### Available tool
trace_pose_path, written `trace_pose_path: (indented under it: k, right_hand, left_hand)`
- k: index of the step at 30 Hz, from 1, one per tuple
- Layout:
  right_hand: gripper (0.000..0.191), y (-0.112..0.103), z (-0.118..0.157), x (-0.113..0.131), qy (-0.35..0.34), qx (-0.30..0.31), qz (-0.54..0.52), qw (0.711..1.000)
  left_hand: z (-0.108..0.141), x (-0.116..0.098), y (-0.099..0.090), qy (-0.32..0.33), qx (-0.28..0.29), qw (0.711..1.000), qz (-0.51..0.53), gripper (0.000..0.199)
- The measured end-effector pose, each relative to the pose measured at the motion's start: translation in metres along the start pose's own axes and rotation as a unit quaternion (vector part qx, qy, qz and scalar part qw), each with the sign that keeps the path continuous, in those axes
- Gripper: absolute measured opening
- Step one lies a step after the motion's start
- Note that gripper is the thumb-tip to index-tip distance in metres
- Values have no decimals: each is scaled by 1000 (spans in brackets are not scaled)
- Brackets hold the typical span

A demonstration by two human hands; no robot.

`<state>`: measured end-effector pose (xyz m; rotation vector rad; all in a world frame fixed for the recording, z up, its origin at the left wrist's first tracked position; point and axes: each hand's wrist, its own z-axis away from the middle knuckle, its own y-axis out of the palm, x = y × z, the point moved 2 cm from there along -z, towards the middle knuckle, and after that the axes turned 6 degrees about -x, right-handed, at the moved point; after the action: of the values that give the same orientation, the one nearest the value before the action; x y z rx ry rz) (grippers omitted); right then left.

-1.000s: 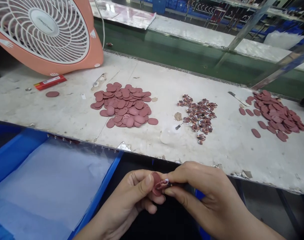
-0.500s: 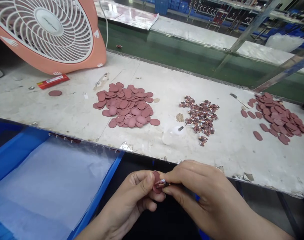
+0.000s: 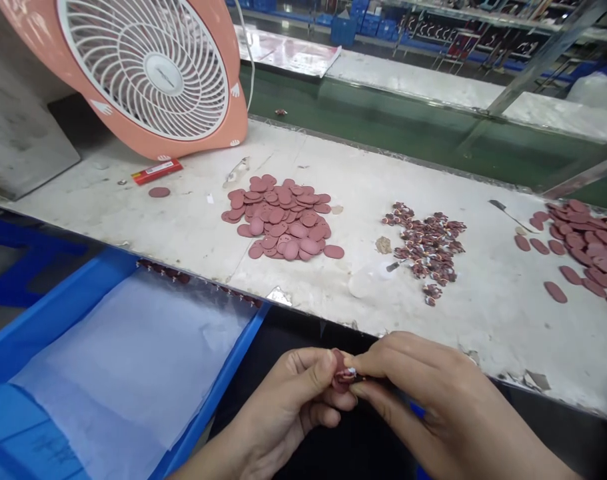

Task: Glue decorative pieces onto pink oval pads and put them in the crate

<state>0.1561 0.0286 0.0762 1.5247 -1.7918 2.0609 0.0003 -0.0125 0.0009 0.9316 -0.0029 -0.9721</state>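
Observation:
Between thumb and fingers, my left hand [image 3: 303,390] pinches a reddish-brown oval disc [image 3: 339,363], just in front of the table edge. My right hand [image 3: 423,380] is closed at the disc's right side, its thumb and forefinger gripping a small dark brown figure-like piece [image 3: 350,373] with white and orange bits, pressed against the disc. Fingertips partly cover both parts. On the table beyond lie a heap of oval discs [image 3: 288,220], a pile of small brown pieces [image 3: 430,240] and a second disc heap [image 3: 590,247] at the right.
A pink fan [image 3: 236,100] stands at the back left, near a red box [image 3: 156,171] and a single disc [image 3: 159,192]. Below the table's left side is a blue bin [image 3: 243,347] lined with a translucent sheet [image 3: 133,353]. A green strip [image 3: 373,127] runs behind the white tabletop.
The camera view has swung left, so everything sits further right in the picture. Both hands keep nearly the same hold on the disc and the small piece.

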Motion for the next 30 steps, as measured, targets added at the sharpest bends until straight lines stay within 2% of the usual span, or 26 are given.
trace_pose_path:
  k: [13, 25, 30]
  right_hand:
    - [16, 5, -1, 5, -19, -8, 15, 1000]
    - [17, 8, -3, 9, 3, 17, 23, 1000]
    - [16, 7, -3, 9, -1, 9, 13, 1000]
  left_hand:
    - [3, 1, -3, 5, -8, 1000, 16, 27]
    - [6, 2, -7, 4, -18, 1000, 11, 28]
    - [3, 2, -8, 10, -12, 1000, 12, 24]
